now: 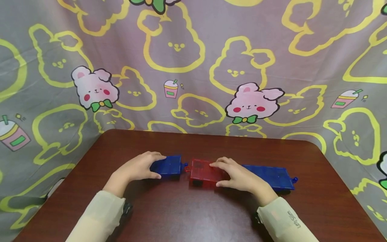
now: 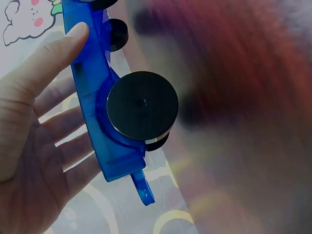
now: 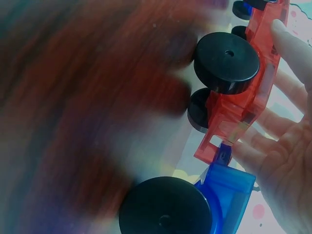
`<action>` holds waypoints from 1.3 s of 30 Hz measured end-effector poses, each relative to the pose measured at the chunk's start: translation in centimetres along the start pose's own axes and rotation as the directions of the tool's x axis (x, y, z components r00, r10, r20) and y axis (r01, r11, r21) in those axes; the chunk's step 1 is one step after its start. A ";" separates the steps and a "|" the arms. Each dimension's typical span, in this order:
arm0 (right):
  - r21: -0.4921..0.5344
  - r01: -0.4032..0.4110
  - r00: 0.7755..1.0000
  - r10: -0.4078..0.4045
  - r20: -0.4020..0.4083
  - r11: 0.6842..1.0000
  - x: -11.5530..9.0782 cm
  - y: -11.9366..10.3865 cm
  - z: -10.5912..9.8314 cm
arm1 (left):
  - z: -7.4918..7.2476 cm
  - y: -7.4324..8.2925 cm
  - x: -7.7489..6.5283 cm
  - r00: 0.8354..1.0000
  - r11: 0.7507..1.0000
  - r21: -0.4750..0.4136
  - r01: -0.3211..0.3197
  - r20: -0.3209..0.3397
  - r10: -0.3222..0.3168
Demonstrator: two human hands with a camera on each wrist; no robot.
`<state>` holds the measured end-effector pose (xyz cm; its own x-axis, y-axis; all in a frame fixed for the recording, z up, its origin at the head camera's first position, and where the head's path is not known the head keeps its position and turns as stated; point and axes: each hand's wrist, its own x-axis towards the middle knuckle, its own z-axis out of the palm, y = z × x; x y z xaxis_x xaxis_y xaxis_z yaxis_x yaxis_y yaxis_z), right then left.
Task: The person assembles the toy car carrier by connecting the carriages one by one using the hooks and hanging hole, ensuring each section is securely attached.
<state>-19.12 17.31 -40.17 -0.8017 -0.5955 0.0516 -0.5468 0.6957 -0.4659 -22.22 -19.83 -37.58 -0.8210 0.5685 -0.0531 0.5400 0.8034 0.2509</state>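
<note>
Left hand (image 1: 137,168): I grip the blue car (image 1: 167,165) on the desk (image 1: 193,215) — hitch toward my right.
Right hand (image 1: 240,176): clasps the red car (image 1: 202,170) — already coupled to the blue wagon (image 1: 270,176) behind it.

Both forearms reach forward, palms down; left hand (image 1: 139,168) and right hand (image 1: 239,176) each curled, fingers (image 1: 218,164) and thumbs pinching.
</note>
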 end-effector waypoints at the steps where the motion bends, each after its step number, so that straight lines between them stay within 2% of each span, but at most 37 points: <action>1: 0.001 0.000 1.000 0.000 0.001 1.000 0.0 0.0 0.0 | 0.1 0.0 -0.2 1.000 1.000 -0.004 0.009 0.002 -0.009; 9: 0.001 0.002 1.000 -0.002 -0.004 1.000 0.0 0.1 0.1 | 0.4 0.4 -1.0 1.000 1.000 -0.001 0.029 -0.001 -0.029; 19: -0.003 -0.001 1.000 0.001 0.000 1.000 0.0 0.1 0.2 | 0.4 1.0 -1.3 0.999 0.999 -0.013 0.048 0.005 -0.048; 28: -0.013 0.005 1.000 -0.005 0.012 1.000 0.1 0.0 0.0 | 0.5 1.0 -1.4 1.000 1.000 -0.015 0.015 -0.007 -0.015; 39: -0.043 0.010 1.000 -0.009 0.016 0.999 0.1 -0.2 0.0 | 0.8 0.6 -1.2 1.000 1.000 -0.026 0.002 0.012 -0.002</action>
<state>-19.06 17.07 -40.07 -0.7925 -0.6085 0.0414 -0.5647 0.7064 -0.4269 -20.80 -19.87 -38.17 -0.8195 0.5693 -0.0655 0.5335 0.7996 0.2758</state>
